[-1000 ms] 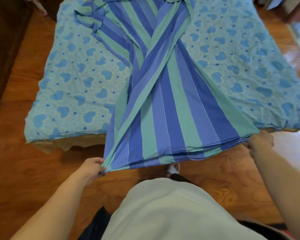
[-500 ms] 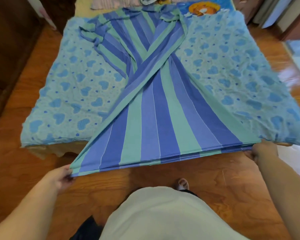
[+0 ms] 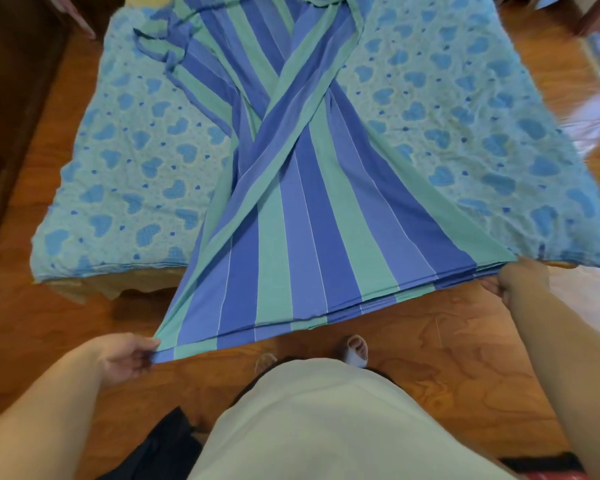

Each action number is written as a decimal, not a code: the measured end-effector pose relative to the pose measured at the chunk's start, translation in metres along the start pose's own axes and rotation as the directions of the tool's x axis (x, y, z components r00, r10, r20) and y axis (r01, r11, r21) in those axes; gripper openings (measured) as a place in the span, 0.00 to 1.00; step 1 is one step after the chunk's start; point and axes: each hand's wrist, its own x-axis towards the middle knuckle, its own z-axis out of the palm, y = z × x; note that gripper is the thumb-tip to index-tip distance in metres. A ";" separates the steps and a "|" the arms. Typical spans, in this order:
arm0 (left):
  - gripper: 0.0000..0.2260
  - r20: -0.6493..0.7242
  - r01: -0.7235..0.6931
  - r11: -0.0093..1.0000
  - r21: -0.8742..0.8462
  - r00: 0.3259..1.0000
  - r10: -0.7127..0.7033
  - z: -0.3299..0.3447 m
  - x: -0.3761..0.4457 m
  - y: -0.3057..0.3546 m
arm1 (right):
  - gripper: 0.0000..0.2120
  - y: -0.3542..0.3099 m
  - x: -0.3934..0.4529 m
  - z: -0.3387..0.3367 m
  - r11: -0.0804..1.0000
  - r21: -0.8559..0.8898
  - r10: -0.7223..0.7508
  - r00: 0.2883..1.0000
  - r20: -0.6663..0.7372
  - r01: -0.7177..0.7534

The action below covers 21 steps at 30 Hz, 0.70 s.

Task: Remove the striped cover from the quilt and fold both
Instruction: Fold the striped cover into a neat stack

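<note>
While the blue-and-green striped cotton cover (image 3: pixel 309 216) stretches from frame centre over the heart-print blue quilt (image 3: pixel 136 174), left hand (image 3: pixel 125 356) and right hand (image 3: pixel 520 282) each pinch a near corner; light, limp fabric, best gripped at corners.

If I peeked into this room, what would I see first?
First you would see the big striped cover, blue and green, stretched down the middle of the picture and twisted partway up. The left hand and the right hand each grip one near corner and hold that edge up above the wooden floor. Under the cover lies the heart-patterned quilt, spread out flat on both sides.
</note>
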 end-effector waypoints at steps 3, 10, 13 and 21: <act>0.02 -0.002 0.055 0.998 -0.038 0.998 -0.055 0.002 -0.005 -0.005 | 0.28 -0.006 0.000 0.001 0.996 0.046 0.078 0.997 0.007 -0.078; 0.06 0.036 0.124 0.943 -0.309 0.992 -0.119 0.008 -0.012 -0.016 | 0.28 -0.013 -0.006 -0.003 0.988 0.132 0.076 0.994 0.075 -0.085; 0.06 0.034 0.120 0.941 -0.317 0.993 -0.115 0.017 -0.018 -0.020 | 0.32 -0.013 -0.006 -0.003 0.980 0.166 0.099 0.993 0.066 -0.109; 0.10 -0.242 -0.163 0.846 -0.507 0.969 0.042 0.028 -0.033 0.014 | 0.25 -0.003 0.013 0.000 0.967 0.135 0.207 0.976 0.070 -0.215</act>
